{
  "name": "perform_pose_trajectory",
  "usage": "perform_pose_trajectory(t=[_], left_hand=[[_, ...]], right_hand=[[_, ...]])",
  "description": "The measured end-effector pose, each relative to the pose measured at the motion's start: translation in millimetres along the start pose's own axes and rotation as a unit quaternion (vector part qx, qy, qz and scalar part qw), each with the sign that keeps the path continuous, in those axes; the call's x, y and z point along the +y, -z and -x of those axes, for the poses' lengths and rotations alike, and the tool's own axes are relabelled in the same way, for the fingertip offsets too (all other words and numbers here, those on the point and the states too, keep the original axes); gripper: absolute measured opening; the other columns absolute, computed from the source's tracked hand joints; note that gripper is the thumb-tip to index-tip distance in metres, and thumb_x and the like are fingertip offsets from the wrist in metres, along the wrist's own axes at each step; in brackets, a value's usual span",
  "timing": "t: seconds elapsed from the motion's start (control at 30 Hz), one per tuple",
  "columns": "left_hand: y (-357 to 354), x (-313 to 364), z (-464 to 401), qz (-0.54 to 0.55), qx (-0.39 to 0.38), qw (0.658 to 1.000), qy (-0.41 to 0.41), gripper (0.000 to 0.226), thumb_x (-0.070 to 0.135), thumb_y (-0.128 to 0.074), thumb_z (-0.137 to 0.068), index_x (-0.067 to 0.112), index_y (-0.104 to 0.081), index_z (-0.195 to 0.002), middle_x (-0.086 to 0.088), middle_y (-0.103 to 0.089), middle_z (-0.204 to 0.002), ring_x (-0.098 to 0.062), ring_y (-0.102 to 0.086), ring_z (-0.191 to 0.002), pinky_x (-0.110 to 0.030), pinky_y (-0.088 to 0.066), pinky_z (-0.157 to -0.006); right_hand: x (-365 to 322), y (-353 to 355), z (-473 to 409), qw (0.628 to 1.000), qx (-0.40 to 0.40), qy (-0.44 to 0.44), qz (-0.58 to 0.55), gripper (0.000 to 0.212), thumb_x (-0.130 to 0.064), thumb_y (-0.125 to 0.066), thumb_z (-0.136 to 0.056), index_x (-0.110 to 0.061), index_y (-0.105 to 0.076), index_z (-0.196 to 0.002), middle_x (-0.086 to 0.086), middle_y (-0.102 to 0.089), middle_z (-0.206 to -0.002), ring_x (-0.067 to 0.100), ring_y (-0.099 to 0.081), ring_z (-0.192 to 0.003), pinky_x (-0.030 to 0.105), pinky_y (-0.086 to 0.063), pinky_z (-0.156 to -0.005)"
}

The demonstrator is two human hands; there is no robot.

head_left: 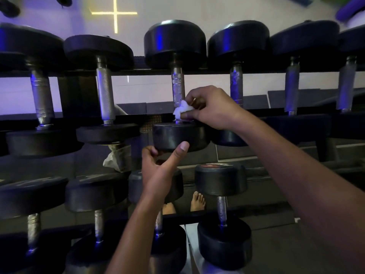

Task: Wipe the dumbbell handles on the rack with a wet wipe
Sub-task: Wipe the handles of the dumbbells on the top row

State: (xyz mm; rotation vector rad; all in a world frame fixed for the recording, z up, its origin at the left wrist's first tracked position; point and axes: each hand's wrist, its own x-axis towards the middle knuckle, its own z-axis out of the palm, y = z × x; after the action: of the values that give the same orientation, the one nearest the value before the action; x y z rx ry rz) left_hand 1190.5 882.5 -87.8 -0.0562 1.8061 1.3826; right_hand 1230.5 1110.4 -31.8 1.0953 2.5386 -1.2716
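Left hand (158, 167) cups the black round rubber dumbbell head (177, 136); at its 1 o'clock, right hand (211, 107) pinches a crumpled white wet wipe (182, 111) against the knurled steel handle (178, 86).

Dumbbell heads (174, 43) look like black rubber, matt with a dull blue sheen. Handles (178, 86) are bare silver metal, knurled and rough in the middle, smoother at the collars. Wet wipe (182, 111) is white soft fabric-like paper, crumpled. Rack rails (276, 111) are dark painted metal, matt. Far wall (177, 8) is smooth, pale, slightly glossy. Crumpled whitish cloth or paper (115, 157) sits left of centre.
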Motion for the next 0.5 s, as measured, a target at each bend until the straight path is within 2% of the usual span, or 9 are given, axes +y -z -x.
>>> perform_pose_trajectory(t=[0.13, 0.2, 0.27, 0.33, 0.4, 0.5], left_hand=[[2, 5, 4, -0.035, 0.000, 0.999, 0.001, 0.096, 0.087, -0.092, -0.047, 0.026, -0.048, -0.106, -0.005, -0.072, -0.111, -0.030, -0.073, -0.103, -0.054, -0.058, -0.096], [4, 7, 5, -0.051, 0.002, 0.999, 0.003, 0.096, 0.085, -0.092, -0.049, 0.024, -0.050, -0.109, -0.011, -0.073, -0.122, -0.036, -0.074, -0.112, -0.057, -0.057, -0.099], [4, 10, 7, -0.055, 0.002, 0.998, 0.003, 0.099, 0.086, -0.092, -0.049, 0.021, -0.051, -0.112, -0.010, -0.074, -0.122, -0.036, -0.073, -0.114, -0.058, -0.057, -0.100], [5, 11, 9, -0.057, 0.003, 0.998, 0.002, 0.098, 0.083, -0.091, -0.050, 0.019, -0.052, -0.113, -0.008, -0.075, -0.117, -0.036, -0.072, -0.113, -0.057, -0.057, -0.099], [5, 12, 11, -0.055, 0.001, 0.998, 0.002, 0.096, 0.082, -0.091, -0.051, 0.019, -0.053, -0.113, -0.009, -0.075, -0.116, -0.033, -0.073, -0.110, -0.054, -0.059, -0.096], [3, 10, 10, -0.051, 0.008, 0.999, -0.001, 0.095, 0.082, -0.091, -0.049, 0.020, -0.055, -0.112, -0.007, -0.077, -0.112, -0.030, -0.075, -0.106, -0.051, -0.060, -0.092]], right_hand=[[-14, -2, 0, 0.997, -0.008, 0.040, 0.060, 0.018, -0.051, -0.085, -0.081, -0.040, -0.071, -0.080, -0.015, -0.073, -0.087, 0.007, -0.067, -0.083, 0.034, -0.057, -0.077], [-12, 1, 1, 0.996, 0.002, 0.048, 0.082, 0.019, -0.055, -0.083, -0.081, -0.039, -0.073, -0.081, -0.016, -0.072, -0.087, 0.008, -0.067, -0.083, 0.038, -0.058, -0.077], [-7, 0, 3, 0.995, 0.031, 0.046, 0.081, 0.024, -0.061, -0.081, -0.076, -0.040, -0.072, -0.084, -0.020, -0.071, -0.088, 0.006, -0.066, -0.082, 0.038, -0.058, -0.077], [-4, -4, 2, 0.994, 0.079, 0.045, 0.066, 0.030, -0.066, -0.081, -0.074, -0.040, -0.073, -0.086, -0.022, -0.071, -0.085, 0.001, -0.064, -0.076, 0.032, -0.055, -0.073], [-4, -5, -9, 0.986, 0.158, 0.047, 0.035, 0.037, -0.066, -0.081, -0.075, -0.031, -0.076, -0.085, -0.019, -0.072, -0.080, -0.001, -0.063, -0.069, 0.030, -0.050, -0.066], [-14, 1, -36, 0.963, 0.267, 0.036, -0.030, 0.042, -0.065, -0.080, -0.077, -0.023, -0.076, -0.080, -0.011, -0.074, -0.073, 0.008, -0.070, -0.063, 0.038, -0.056, -0.061]])
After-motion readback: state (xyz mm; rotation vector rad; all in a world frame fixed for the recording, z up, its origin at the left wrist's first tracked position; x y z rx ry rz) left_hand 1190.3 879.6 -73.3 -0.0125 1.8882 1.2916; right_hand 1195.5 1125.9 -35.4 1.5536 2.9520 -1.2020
